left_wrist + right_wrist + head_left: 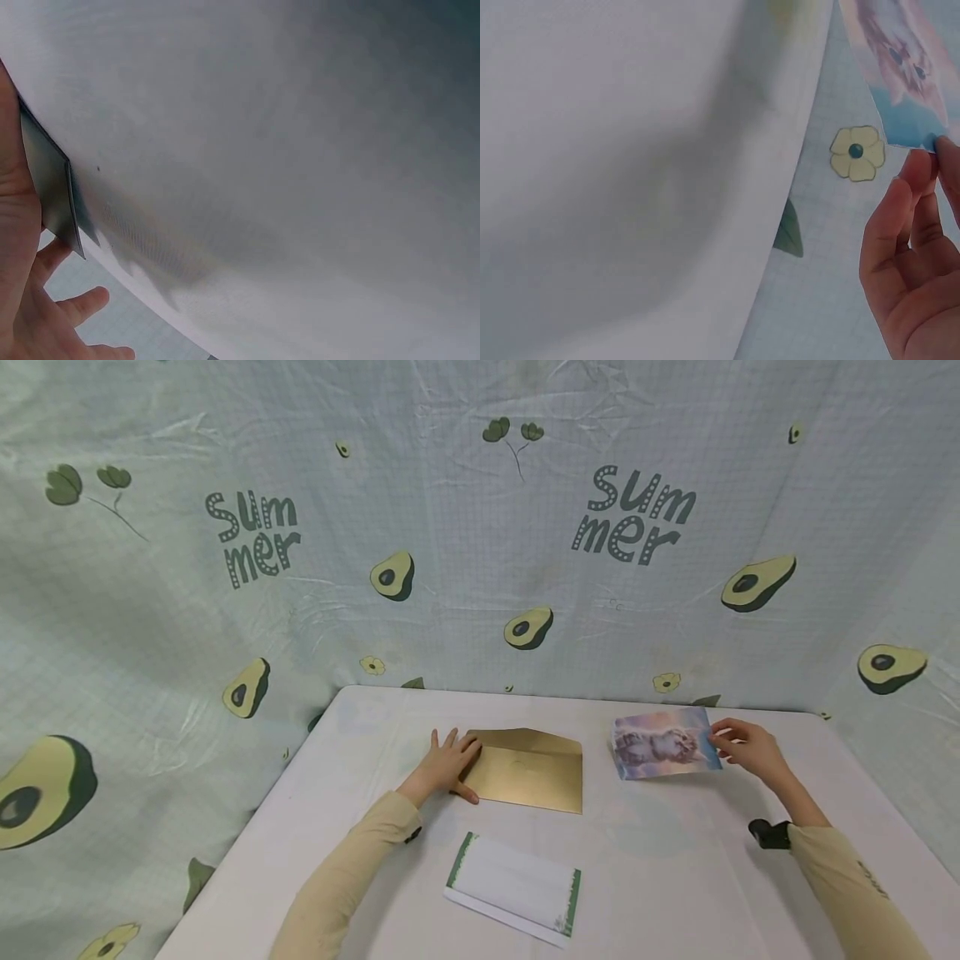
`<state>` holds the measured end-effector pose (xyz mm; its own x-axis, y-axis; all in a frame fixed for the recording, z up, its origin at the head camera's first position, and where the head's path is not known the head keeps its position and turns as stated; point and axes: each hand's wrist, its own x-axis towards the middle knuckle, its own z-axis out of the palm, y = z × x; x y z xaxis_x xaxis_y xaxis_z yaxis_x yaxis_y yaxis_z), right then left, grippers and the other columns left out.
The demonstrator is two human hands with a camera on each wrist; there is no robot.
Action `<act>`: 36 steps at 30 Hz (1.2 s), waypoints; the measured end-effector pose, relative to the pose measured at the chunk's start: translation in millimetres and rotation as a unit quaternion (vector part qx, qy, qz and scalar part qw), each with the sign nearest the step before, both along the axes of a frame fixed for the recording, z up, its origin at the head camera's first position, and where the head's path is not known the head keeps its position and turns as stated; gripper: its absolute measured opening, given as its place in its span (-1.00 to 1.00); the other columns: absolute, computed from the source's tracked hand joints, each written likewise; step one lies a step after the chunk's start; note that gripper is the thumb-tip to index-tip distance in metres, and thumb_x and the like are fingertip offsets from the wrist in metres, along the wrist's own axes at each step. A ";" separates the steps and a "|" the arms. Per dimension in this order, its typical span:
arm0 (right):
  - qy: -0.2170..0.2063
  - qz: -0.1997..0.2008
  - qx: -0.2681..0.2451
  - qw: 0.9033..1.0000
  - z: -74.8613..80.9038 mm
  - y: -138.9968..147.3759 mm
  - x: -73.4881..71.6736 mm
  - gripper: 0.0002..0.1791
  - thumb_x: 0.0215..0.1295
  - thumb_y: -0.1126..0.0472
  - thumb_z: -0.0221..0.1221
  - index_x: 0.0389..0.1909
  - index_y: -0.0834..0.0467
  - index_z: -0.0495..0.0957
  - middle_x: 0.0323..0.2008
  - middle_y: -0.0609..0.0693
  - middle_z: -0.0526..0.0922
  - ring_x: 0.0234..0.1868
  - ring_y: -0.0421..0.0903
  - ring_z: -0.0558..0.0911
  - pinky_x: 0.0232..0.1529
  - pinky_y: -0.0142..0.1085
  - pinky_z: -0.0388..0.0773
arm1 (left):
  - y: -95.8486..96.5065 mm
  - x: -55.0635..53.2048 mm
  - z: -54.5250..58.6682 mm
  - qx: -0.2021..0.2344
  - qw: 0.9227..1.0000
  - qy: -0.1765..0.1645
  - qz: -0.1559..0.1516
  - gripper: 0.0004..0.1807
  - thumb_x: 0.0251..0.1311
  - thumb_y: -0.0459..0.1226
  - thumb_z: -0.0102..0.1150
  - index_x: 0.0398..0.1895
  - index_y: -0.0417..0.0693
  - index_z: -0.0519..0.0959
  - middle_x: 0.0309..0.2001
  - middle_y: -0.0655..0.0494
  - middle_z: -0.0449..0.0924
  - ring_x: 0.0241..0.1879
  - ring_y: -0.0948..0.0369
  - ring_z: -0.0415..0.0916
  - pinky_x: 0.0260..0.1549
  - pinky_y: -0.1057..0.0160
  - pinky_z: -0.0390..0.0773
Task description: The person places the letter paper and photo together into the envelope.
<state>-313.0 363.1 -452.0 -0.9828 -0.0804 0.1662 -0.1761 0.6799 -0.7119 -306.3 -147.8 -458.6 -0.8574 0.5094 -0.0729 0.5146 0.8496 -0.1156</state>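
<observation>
A gold envelope (528,777) lies on the white table with its flap folded open toward the back. My left hand (442,766) rests on the envelope's left end, fingers spread; in the left wrist view the envelope's corner (56,180) shows beside the palm. To the right, my right hand (750,747) pinches the right edge of a card (660,743) printed with a fluffy kitten on a pink and blue ground. The right wrist view shows thumb and fingertips at the edge of the card (907,75), which is raised and tilted.
A white pad with green patterned ends (513,885) lies nearer the front of the white table (660,877). Behind the table and along its sides hangs a pale curtain (450,527) printed with avocados and lettering. Dark wrist straps show at both sleeves.
</observation>
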 end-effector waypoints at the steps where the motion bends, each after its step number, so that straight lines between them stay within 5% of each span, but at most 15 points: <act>1: -0.005 0.004 -0.009 1.000 -1.7 1.0 -2.4 -0.64 0.16 -0.08 0.10 -0.23 0.13 0.47 -0.50 -0.08 0.58 -0.55 -0.33 0.53 -0.63 -0.21 0.46 | 0.0 0.0 0.1 -0.001 1.000 0.000 0.001 0.20 -0.42 0.36 0.16 0.34 -0.08 0.07 0.35 -0.02 0.06 0.31 -0.19 -0.02 0.10 -0.34 0.01; 4: -0.013 0.015 -0.037 0.999 -0.6 -2.0 -5.1 -0.64 0.16 -0.07 0.11 -0.21 0.13 0.47 -0.48 -0.09 0.58 -0.53 -0.32 0.54 -0.61 -0.27 0.47 | -0.1 -0.1 0.3 0.000 1.000 0.000 0.002 0.20 -0.42 0.35 0.17 0.33 -0.08 0.08 0.34 -0.02 0.06 0.31 -0.19 -0.02 0.10 -0.34 0.01; 12: -0.062 0.031 -0.098 0.993 31.5 -36.4 16.1 -0.50 0.25 0.01 0.03 -0.05 0.39 0.32 -0.43 -0.30 0.51 -0.44 -0.39 0.52 -0.39 -0.43 0.52 | 0.4 0.6 0.6 -0.001 1.000 -0.002 0.000 0.20 -0.42 0.36 0.16 0.34 -0.08 0.07 0.35 -0.03 0.05 0.30 -0.20 -0.01 0.09 -0.35 0.02; 15: -0.086 0.030 -0.131 0.987 36.0 -44.8 18.6 -0.62 0.27 0.04 0.02 -0.08 0.27 0.36 -0.46 -0.36 0.49 -0.42 -0.43 0.52 -0.36 -0.46 0.52 | 0.5 0.6 0.4 -0.003 1.000 -0.002 0.000 0.20 -0.42 0.36 0.16 0.34 -0.08 0.07 0.34 -0.03 0.05 0.30 -0.20 -0.01 0.09 -0.35 0.02; 20: -0.114 0.041 -0.183 0.976 34.4 -55.1 15.7 -0.83 0.27 0.03 0.00 -0.17 -0.02 0.38 -0.44 -0.39 0.49 -0.39 -0.42 0.52 -0.32 -0.47 0.51 | 0.6 1.2 1.0 -0.004 1.000 0.000 0.003 0.20 -0.42 0.36 0.17 0.33 -0.08 0.08 0.34 -0.03 0.06 0.30 -0.20 0.00 0.08 -0.35 0.03; 36: -0.153 0.059 -0.217 0.962 26.7 -88.2 3.8 -0.80 0.26 0.00 0.02 -0.16 -0.04 0.35 -0.42 -0.33 0.47 -0.38 -0.38 0.52 -0.30 -0.47 0.51 | 0.7 -0.1 0.9 -0.015 1.000 0.011 -0.002 0.20 -0.42 0.37 0.15 0.33 -0.08 0.09 0.34 -0.03 0.07 0.30 -0.19 0.02 0.09 -0.34 0.05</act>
<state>-309.2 274.9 -425.3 -0.9794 -0.1823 -0.0870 0.0297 0.2960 -0.9547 -306.4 -147.0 -457.7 -0.8570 0.5106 -0.0696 0.5149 0.8436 -0.1520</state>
